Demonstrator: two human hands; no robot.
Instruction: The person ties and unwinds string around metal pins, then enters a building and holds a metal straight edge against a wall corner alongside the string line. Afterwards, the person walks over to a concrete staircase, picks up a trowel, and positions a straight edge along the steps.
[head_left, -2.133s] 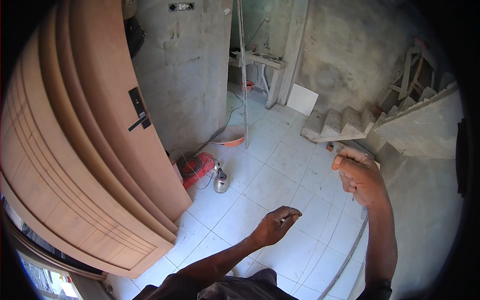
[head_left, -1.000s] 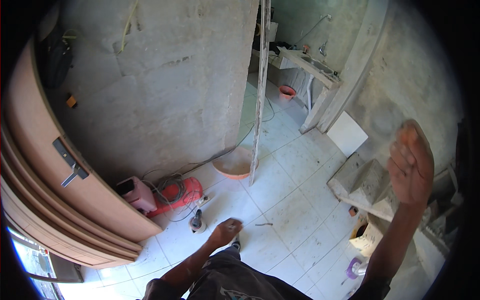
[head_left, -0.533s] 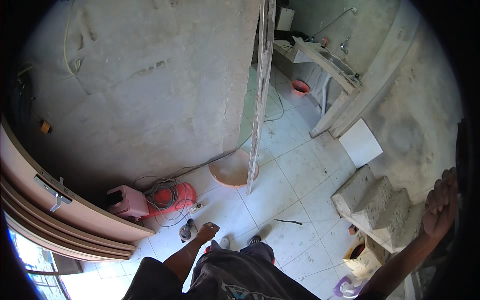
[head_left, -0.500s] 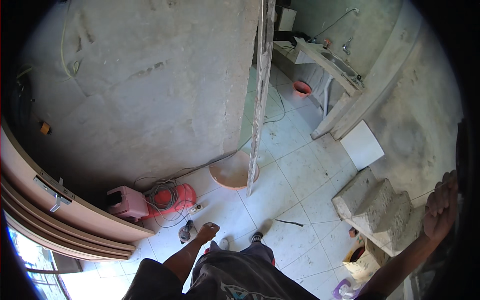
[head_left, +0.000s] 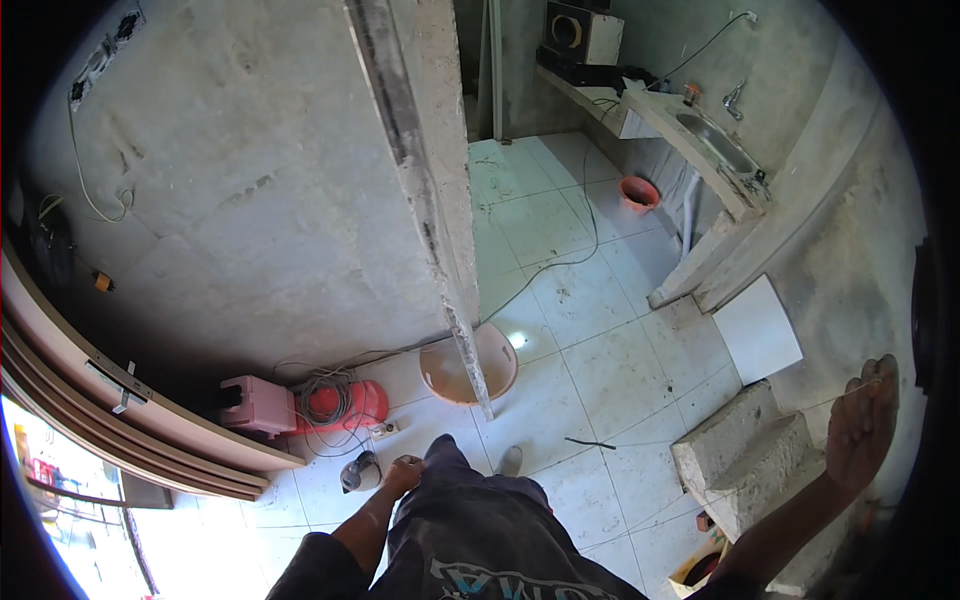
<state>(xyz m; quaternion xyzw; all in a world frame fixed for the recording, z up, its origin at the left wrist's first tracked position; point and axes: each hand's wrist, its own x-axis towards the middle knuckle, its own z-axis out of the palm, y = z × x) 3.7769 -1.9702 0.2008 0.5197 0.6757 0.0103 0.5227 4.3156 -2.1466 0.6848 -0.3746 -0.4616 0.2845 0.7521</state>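
My left hand [head_left: 405, 472], closed, hangs by my leg, just above and right of a metal spray-gun cup [head_left: 362, 472] on the floor; I cannot make out what it holds. My right hand [head_left: 860, 420] is raised at the right, beside the concrete wall [head_left: 850, 250], with its fingers curled. A faint thin line, like string, runs at its fingers; I cannot tell whether it is gripped. Below and left of that hand are rough concrete steps [head_left: 725, 450].
A wooden door [head_left: 170, 440] stands left of a pink-and-red machine [head_left: 255, 405] with coiled hose. A long upright pole [head_left: 430, 240] foots by a shallow basin [head_left: 490, 370]. Beyond are a sink [head_left: 715, 140], red bucket [head_left: 638, 195] and white board [head_left: 755, 330].
I have moved toward the doorway beside the pole, which now looms larger, and my feet have stepped. The door has slid leftward in view. My raised right hand shifted rightward, then slightly back.
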